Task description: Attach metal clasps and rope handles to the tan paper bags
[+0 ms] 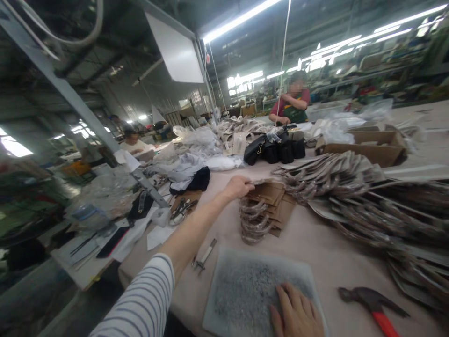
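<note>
My left hand, in a striped sleeve, reaches forward with its fingers pinched at the near-left corner of a brown bag panel. That panel tops a small stack of similar ones, whose curved, plastic-wrapped handles hang toward me. My right hand lies palm down, fingers stretched out, on a worn grey square board. To the right of the board rests a claw hammer with a red handle. A caliper-like metal tool lies left of the board.
More panels with wrapped handles are heaped along the right. Further back are black bags, an open cardboard box and clear plastic wrapping. Scissors lie at left by a slanted metal post. A person sits opposite.
</note>
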The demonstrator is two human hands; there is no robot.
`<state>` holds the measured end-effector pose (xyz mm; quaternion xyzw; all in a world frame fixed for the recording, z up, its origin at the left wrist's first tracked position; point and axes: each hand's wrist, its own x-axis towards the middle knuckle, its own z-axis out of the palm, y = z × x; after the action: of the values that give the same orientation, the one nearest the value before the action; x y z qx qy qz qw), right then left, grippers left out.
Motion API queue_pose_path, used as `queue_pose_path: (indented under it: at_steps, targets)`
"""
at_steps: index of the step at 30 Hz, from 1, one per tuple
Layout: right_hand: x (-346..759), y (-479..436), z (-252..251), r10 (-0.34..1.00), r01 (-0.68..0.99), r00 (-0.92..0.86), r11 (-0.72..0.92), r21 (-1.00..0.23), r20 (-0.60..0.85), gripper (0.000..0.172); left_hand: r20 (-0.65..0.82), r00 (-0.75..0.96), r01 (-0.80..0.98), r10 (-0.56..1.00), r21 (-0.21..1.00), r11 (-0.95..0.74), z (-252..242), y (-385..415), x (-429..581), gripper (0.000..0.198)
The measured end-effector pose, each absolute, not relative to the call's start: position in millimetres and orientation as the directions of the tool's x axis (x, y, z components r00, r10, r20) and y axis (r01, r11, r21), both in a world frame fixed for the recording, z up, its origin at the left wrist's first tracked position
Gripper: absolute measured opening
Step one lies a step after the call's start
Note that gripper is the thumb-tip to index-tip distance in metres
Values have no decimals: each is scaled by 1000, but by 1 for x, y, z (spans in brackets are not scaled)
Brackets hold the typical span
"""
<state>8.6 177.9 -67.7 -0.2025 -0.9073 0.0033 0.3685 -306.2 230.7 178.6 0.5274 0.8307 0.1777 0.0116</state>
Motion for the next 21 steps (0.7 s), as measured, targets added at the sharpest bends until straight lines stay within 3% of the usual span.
queue_pose_path:
  at_steps: [3,5,7,9,12,15,18,21]
  targets:
    - [9,171,-54,504,357,-660,863,-358,557,30,247,-429,890,869,280,360,200,202,-278,23]
    - [10,170,-49,647,307,-574,738,-601,502,34,238,-339,921,910,279,271,197,165,-236,21]
    - [15,172,-47,791,223,-430,560,-798,435,41,211,-229,937,950,313,156,175,118,-185,19]
    - [24,173,-45,872,171,-317,438,-882,372,46,186,-114,935,976,352,42,137,70,-134,25]
    - [43,173,-41,919,156,-285,323,-933,271,49,109,3,915,994,401,-47,69,14,-71,23]
    - [62,173,-38,923,195,-346,245,-950,167,52,86,-58,820,995,573,-2,22,-11,-32,21]
    - [74,176,-39,829,283,-496,437,-854,259,53,94,-157,725,983,687,50,11,-13,-16,24]
    - [78,177,-41,639,274,-649,702,-657,412,52,141,-179,737,974,675,38,19,-9,-12,29]
